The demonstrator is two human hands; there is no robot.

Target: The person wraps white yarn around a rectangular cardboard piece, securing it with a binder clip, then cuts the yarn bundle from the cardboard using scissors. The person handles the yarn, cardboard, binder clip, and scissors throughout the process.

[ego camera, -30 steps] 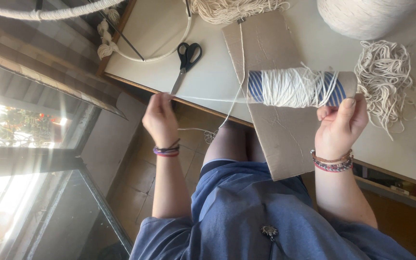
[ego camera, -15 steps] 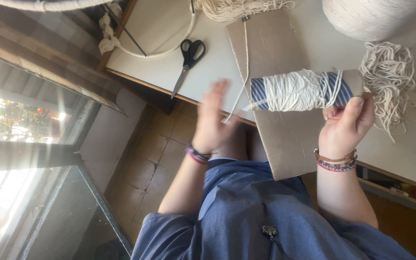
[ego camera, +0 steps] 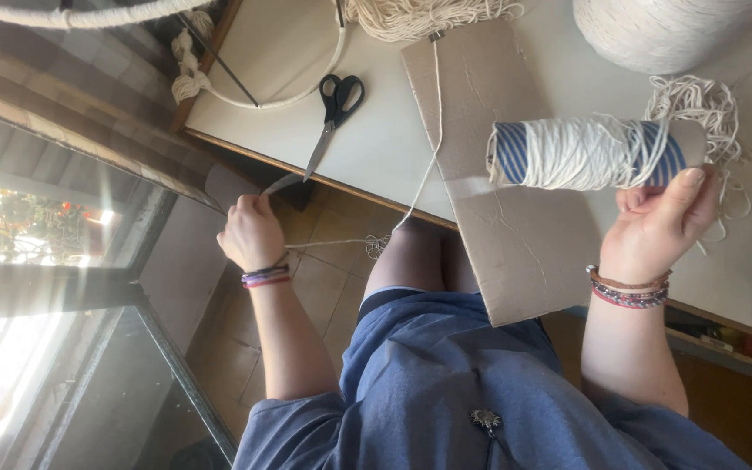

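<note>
The right hand (ego camera: 659, 224) is closed around one end of a blue striped tube (ego camera: 594, 152), which is wrapped with many turns of cream cord and is held about horizontal above the sheet of brown cardboard (ego camera: 498, 191). The thumb lies up along the tube's end, and bead bracelets (ego camera: 628, 292) sit on this wrist. The left hand (ego camera: 250, 233) is well apart from it, out to the side beyond the table edge and over the tiled floor (ego camera: 324, 261), and its fingers are closed on a thin cream cord (ego camera: 341, 242). From this hand the cord runs across toward the person's knee, where it shows a small frayed knot, and then it rises over the cardboard toward the loose pile of cord (ego camera: 428, 16) at the far edge of the white table (ego camera: 376, 148). Black-handled scissors (ego camera: 331, 117) lie on the table between the two hands, with the blades pointing to the table edge near the left hand. A large cone of cream cord (ego camera: 654, 30) stands at the far corner, and a tangle of cut cord pieces (ego camera: 707, 109) lies just beside the tube's end. A thin ring wrapped partly in cord (ego camera: 254, 100) rests on the table near the scissors.
</note>
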